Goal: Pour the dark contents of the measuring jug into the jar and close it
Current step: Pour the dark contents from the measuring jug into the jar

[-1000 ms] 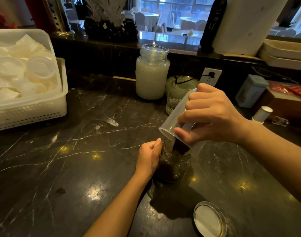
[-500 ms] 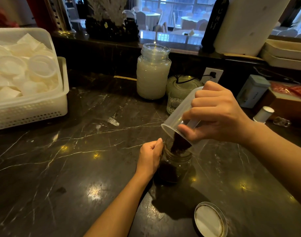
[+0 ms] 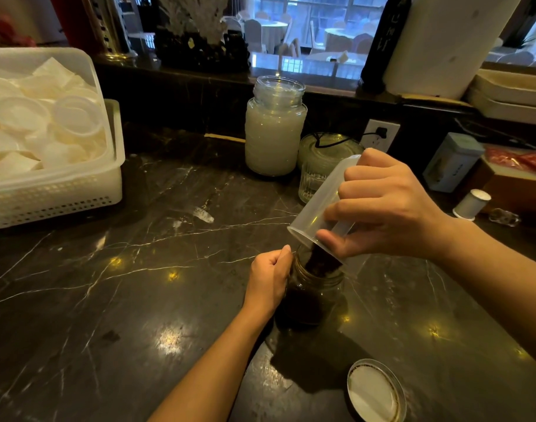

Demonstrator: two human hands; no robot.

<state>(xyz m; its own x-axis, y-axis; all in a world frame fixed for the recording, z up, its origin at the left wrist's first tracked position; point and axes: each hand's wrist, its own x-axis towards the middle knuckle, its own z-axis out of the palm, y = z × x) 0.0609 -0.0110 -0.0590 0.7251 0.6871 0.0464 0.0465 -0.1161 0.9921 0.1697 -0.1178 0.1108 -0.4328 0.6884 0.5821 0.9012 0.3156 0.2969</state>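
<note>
A small glass jar point(image 3: 317, 295) stands on the dark marble counter, holding dark contents. My left hand point(image 3: 269, 280) is wrapped around its left side. My right hand point(image 3: 385, 208) grips a clear plastic measuring jug point(image 3: 318, 205), tipped steeply mouth-down over the jar's opening. A dark mass point(image 3: 321, 260) slides from the jug's rim into the jar's mouth. The jar's round lid point(image 3: 376, 391) lies on the counter, inner side up, at the near right.
A tall open jar of white contents point(image 3: 274, 132) stands behind, with a ribbed glass point(image 3: 310, 182) beside it. A white basket of plastic lids point(image 3: 47, 141) sits at the far left. A small tin point(image 3: 452, 161) and a white cup point(image 3: 472, 204) are at the right.
The jug has tipped a little steeper and more dark contents have slid into the jar. My left hand has stayed on the jar.
</note>
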